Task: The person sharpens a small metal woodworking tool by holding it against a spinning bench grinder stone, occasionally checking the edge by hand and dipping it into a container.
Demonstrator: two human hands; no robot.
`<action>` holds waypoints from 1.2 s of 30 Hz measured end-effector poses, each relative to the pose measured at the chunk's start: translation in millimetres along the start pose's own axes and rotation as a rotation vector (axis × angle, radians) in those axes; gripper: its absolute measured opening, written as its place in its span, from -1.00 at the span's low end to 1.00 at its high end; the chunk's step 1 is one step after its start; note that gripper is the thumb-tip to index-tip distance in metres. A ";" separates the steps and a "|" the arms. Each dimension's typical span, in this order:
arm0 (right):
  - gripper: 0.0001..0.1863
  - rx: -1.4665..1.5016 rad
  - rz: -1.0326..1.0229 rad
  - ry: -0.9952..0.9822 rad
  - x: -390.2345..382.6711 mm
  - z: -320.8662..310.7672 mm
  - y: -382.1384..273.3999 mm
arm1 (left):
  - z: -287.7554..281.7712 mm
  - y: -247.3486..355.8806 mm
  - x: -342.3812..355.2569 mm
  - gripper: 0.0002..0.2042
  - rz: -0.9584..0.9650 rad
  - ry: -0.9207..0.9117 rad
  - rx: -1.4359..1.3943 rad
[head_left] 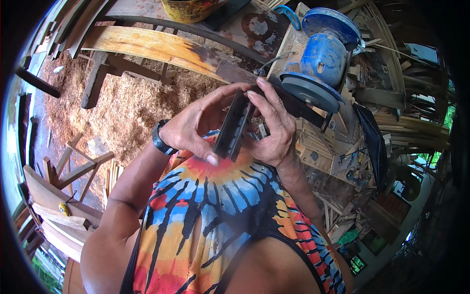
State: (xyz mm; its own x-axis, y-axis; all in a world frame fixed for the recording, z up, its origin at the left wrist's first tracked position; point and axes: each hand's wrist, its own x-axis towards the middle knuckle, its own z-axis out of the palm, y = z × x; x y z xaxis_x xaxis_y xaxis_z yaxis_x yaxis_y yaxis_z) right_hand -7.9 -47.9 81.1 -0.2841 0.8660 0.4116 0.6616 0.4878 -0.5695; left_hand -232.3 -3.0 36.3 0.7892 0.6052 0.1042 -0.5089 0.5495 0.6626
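- Two bare hands meet around one dark grooved bar (pixel 230 125), held up in front of the chest, left of the blue bench grinder (pixel 323 56) and nearer the body than it.
- The left hand (pixel 196 122), the farther of the two from the grinder, is clamped on the bar: its thumb lies along the near end, while the forefinger arches over to the far end. The other left fingers are mostly hidden behind the bar.
- The left arm is bent at the elbow, with a dark wristwatch (pixel 160 139) around the wrist, well to the left of the grinder.
- The right hand (pixel 276 132), just on the near side of the grinder, grips the bar from its grinder side. Two of its fingers extend, slightly apart, toward the bar's far end; I cannot tell how its remaining fingers are set.
- A yellow round container (pixel 188 11) stands to the left of the grinder and slightly farther off; its top is cut off by the picture's edge, so I cannot tell what it holds.
- Wood shavings (pixel 127 108) lie heaped loose, well left of the grinder, beside a long pale plank (pixel 147 44).
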 end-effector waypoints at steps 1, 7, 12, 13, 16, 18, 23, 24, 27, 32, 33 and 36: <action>-0.22 0.024 0.015 0.011 -1.4 1.3 0.6 | 1.5 -0.1 0.3 0.42 -0.001 -0.001 -0.001; -0.25 0.041 -0.066 0.082 1.1 -0.8 -7.7 | 1.1 -0.3 2.0 0.42 -0.036 0.022 -0.100; -0.32 0.074 -0.145 0.001 -1.3 1.9 -8.4 | -5.2 -9.0 4.7 0.42 0.057 0.030 -0.052; -0.33 0.084 -0.104 -0.012 -1.1 1.0 -11.0 | -6.0 -9.1 4.6 0.42 0.057 0.032 -0.052; -0.36 0.079 -0.115 -0.008 -2.9 1.5 -9.1 | -6.3 -9.3 4.6 0.41 0.033 0.044 -0.033; -0.36 0.071 -0.121 -0.006 -2.5 2.2 -7.6 | -7.7 -15.3 4.0 0.40 0.053 0.040 -0.098; -0.38 0.056 -0.134 0.012 -0.8 4.5 -6.3 | -6.3 -15.1 2.1 0.39 0.044 0.079 -0.121; -0.38 0.059 -0.138 0.014 -0.3 4.5 -6.0 | -6.7 -15.0 1.8 0.39 0.033 0.080 -0.128; -0.37 0.061 -0.146 0.018 0.7 4.4 -5.1 | -4.1 -11.7 2.6 0.39 0.052 0.097 -0.127; -0.34 0.054 -0.139 0.026 1.3 5.4 -5.7 | -8.0 -10.4 2.1 0.36 0.027 0.094 -0.156; -0.33 0.073 -0.130 0.022 3.7 4.4 -8.4 | -8.8 -9.5 2.4 0.34 0.027 0.087 -0.178; -0.32 0.124 -0.123 -0.003 7.4 4.9 -15.4 | -12.8 -9.8 3.9 0.32 0.032 0.101 -0.132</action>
State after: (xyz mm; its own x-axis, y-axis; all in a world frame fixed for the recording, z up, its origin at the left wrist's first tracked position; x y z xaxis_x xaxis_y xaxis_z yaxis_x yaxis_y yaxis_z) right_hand -23.6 -48.4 89.4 -0.3600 0.7993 0.4812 0.5314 0.5996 -0.5984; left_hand -228.6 1.4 20.8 0.7366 0.6749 0.0443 -0.5795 0.5960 0.5559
